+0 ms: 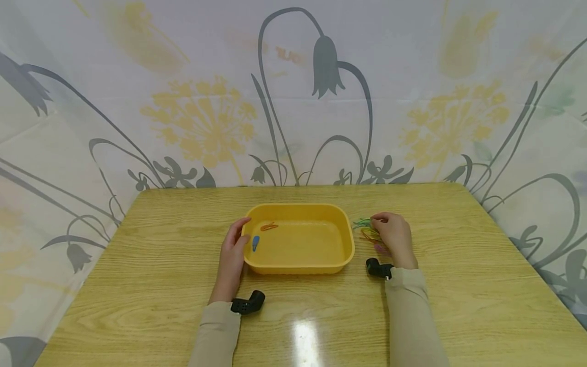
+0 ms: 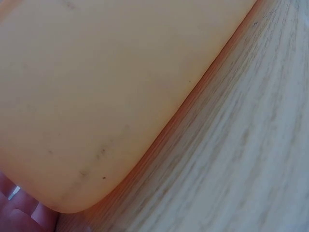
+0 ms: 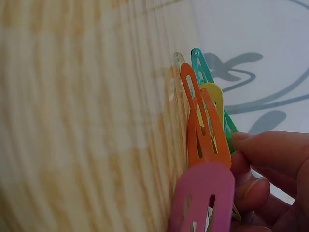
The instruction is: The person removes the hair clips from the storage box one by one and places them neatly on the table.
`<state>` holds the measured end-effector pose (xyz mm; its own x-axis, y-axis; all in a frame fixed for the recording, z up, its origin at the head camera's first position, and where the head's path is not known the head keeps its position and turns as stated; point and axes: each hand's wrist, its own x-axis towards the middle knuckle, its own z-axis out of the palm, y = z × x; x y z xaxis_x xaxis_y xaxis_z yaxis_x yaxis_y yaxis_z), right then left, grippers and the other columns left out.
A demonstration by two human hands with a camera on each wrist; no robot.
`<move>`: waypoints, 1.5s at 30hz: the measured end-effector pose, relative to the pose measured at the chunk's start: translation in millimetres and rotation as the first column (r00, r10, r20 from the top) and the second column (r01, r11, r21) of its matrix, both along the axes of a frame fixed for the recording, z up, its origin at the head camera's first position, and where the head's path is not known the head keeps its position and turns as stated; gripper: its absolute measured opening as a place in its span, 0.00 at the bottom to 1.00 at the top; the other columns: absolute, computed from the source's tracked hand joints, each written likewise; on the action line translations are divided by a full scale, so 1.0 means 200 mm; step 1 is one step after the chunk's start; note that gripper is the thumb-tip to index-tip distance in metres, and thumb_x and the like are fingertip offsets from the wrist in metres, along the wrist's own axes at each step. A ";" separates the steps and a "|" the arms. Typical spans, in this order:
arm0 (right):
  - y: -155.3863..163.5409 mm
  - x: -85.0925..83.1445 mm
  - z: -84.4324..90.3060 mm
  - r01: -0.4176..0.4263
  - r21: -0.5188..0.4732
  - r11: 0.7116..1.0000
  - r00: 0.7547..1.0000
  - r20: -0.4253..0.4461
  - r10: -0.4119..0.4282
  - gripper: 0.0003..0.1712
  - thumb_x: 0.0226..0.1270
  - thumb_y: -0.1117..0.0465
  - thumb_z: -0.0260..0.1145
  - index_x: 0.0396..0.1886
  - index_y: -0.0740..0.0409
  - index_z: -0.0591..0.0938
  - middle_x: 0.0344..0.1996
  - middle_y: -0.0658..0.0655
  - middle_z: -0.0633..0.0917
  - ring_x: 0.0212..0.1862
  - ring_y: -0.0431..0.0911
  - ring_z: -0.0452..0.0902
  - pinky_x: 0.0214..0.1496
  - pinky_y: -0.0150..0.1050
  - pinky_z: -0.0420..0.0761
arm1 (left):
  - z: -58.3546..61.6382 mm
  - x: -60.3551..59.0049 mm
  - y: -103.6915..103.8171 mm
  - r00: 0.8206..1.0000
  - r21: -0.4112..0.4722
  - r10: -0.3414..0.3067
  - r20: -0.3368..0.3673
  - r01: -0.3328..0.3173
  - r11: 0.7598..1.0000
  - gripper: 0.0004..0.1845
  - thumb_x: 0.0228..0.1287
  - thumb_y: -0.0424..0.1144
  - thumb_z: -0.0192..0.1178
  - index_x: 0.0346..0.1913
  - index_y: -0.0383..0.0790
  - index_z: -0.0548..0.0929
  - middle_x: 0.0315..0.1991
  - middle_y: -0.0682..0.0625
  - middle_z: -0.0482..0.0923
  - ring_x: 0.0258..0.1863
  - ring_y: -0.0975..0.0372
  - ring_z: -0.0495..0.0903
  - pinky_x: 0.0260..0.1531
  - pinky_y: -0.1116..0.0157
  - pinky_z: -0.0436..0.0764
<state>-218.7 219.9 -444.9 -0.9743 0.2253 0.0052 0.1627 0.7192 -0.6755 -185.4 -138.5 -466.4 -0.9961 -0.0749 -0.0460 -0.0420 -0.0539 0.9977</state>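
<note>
A yellow plastic basin [image 1: 298, 269] stands on the table, its side wall [image 2: 96, 87] filling much of the left wrist view. My left hand [image 1: 233, 255] grips its left rim. Inside lie an orange hair clip [image 1: 269, 227] and a blue hair clip [image 1: 256, 243]. Right of the basin, my right hand [image 1: 395, 237] is at a small pile of snap hair clips, its fingertips pinching a green hair clip [image 3: 231, 124]. Close by in the pile are a teal clip [image 3: 203, 72], a yellow clip [image 3: 218, 96], an orange clip [image 3: 212, 140] and a pink clip [image 3: 205, 186].
The wooden table [image 1: 151, 265] reaches back to a white cloth [image 1: 293, 117] printed with grey and yellow flowers. Black wrist cameras, such as the left one [image 1: 247, 304], sit on both wrists.
</note>
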 end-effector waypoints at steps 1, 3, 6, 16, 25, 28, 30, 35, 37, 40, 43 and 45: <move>0.00 0.00 0.00 -0.001 -0.001 1.000 1.000 0.003 0.001 0.17 0.67 0.57 0.54 0.48 0.61 0.81 0.46 0.65 0.81 0.47 0.56 0.74 0.52 0.50 0.74 | 0.00 0.00 0.00 1.000 -0.003 0.000 -0.001 0.000 1.000 0.20 0.69 0.34 0.43 0.61 0.50 0.70 0.68 0.60 0.57 0.69 0.68 0.50 0.67 0.62 0.55; 0.00 0.00 0.00 -0.002 -0.004 1.000 1.000 0.010 0.002 0.17 0.67 0.57 0.54 0.48 0.61 0.81 0.47 0.65 0.81 0.48 0.56 0.74 0.52 0.50 0.74 | 0.00 0.00 0.00 1.000 -0.001 -0.001 -0.005 0.001 1.000 0.19 0.69 0.34 0.44 0.61 0.50 0.70 0.68 0.59 0.57 0.69 0.68 0.51 0.67 0.61 0.56; 0.00 0.00 0.00 -0.007 -0.003 1.000 1.000 0.012 0.007 0.17 0.67 0.56 0.54 0.48 0.61 0.81 0.48 0.65 0.80 0.49 0.57 0.74 0.52 0.50 0.73 | 0.00 0.00 0.00 1.000 0.001 0.000 -0.003 0.000 1.000 0.19 0.69 0.34 0.44 0.61 0.50 0.70 0.69 0.58 0.56 0.69 0.67 0.50 0.67 0.61 0.56; 0.00 0.01 0.02 0.009 -0.075 0.997 1.000 0.026 -0.007 0.20 0.69 0.53 0.52 0.52 0.60 0.78 0.44 0.63 0.80 0.43 0.53 0.72 0.46 0.46 0.74 | 0.02 0.01 0.00 1.000 0.007 -0.006 0.011 0.006 1.000 0.20 0.69 0.34 0.43 0.62 0.49 0.69 0.68 0.59 0.57 0.69 0.68 0.50 0.68 0.62 0.54; 0.00 -0.01 0.03 -0.007 -0.071 0.997 1.000 0.000 0.007 0.22 0.69 0.50 0.51 0.53 0.59 0.78 0.31 0.62 0.80 0.29 0.49 0.72 0.34 0.39 0.72 | 0.10 0.05 0.01 1.000 0.012 -0.020 0.021 0.020 1.000 0.21 0.69 0.32 0.42 0.63 0.44 0.68 0.69 0.55 0.55 0.70 0.65 0.49 0.68 0.61 0.54; 0.00 -0.01 0.03 -0.044 -0.110 0.993 0.999 -0.015 0.042 0.22 0.70 0.49 0.51 0.53 0.58 0.78 0.31 0.63 0.80 0.26 0.51 0.72 0.31 0.38 0.73 | 0.06 0.03 0.00 1.000 0.011 -0.019 0.024 0.019 1.000 0.21 0.69 0.33 0.43 0.62 0.46 0.68 0.69 0.57 0.56 0.69 0.66 0.49 0.68 0.61 0.54; -0.01 -0.01 0.04 -0.075 -0.134 0.988 0.997 -0.021 0.073 0.22 0.70 0.48 0.51 0.54 0.57 0.77 0.33 0.63 0.81 0.28 0.53 0.73 0.32 0.38 0.74 | 0.04 0.01 0.00 1.000 0.008 -0.018 0.023 0.018 1.000 0.20 0.69 0.33 0.43 0.62 0.48 0.69 0.69 0.58 0.56 0.69 0.67 0.49 0.68 0.62 0.53; -0.03 -0.02 0.07 -0.153 -0.144 0.978 0.988 -0.019 0.152 0.23 0.69 0.48 0.51 0.55 0.56 0.76 0.37 0.62 0.81 0.33 0.55 0.76 0.36 0.40 0.77 | 0.00 0.00 -0.01 1.000 0.003 -0.016 0.012 0.016 1.000 0.21 0.69 0.34 0.42 0.63 0.50 0.68 0.69 0.58 0.55 0.70 0.67 0.49 0.68 0.61 0.52; -0.03 -0.02 0.09 -0.185 -0.129 0.974 0.983 -0.014 0.185 0.23 0.69 0.48 0.51 0.56 0.56 0.76 0.37 0.62 0.81 0.34 0.54 0.76 0.38 0.41 0.77 | -0.01 0.00 -0.01 1.000 0.007 -0.017 0.009 0.017 1.000 0.21 0.69 0.34 0.43 0.63 0.50 0.68 0.69 0.59 0.55 0.70 0.67 0.49 0.68 0.61 0.52; -0.04 -0.02 0.11 -0.233 -0.109 0.966 0.972 -0.006 0.234 0.24 0.69 0.47 0.51 0.56 0.57 0.75 0.37 0.61 0.81 0.34 0.53 0.76 0.37 0.41 0.76 | -0.01 0.00 -0.01 1.000 0.013 -0.016 0.004 0.016 1.000 0.20 0.69 0.34 0.42 0.62 0.49 0.69 0.68 0.59 0.56 0.69 0.68 0.49 0.68 0.62 0.53; -0.06 -0.02 0.14 -0.268 -0.102 0.958 0.963 0.001 0.269 0.24 0.69 0.47 0.51 0.57 0.56 0.75 0.38 0.61 0.81 0.34 0.53 0.76 0.34 0.41 0.75 | 0.00 0.00 0.00 1.000 0.012 -0.010 0.002 0.010 1.000 0.20 0.69 0.34 0.43 0.62 0.50 0.69 0.68 0.60 0.57 0.69 0.68 0.51 0.68 0.62 0.54; -0.07 -0.01 0.17 -0.288 -0.104 0.952 0.957 0.007 0.290 0.23 0.70 0.47 0.51 0.57 0.54 0.75 0.39 0.62 0.81 0.35 0.54 0.76 0.33 0.43 0.76 | 0.00 0.00 0.00 1.000 0.003 -0.003 -0.001 0.003 1.000 0.20 0.69 0.34 0.43 0.61 0.50 0.70 0.67 0.60 0.57 0.68 0.68 0.52 0.67 0.62 0.56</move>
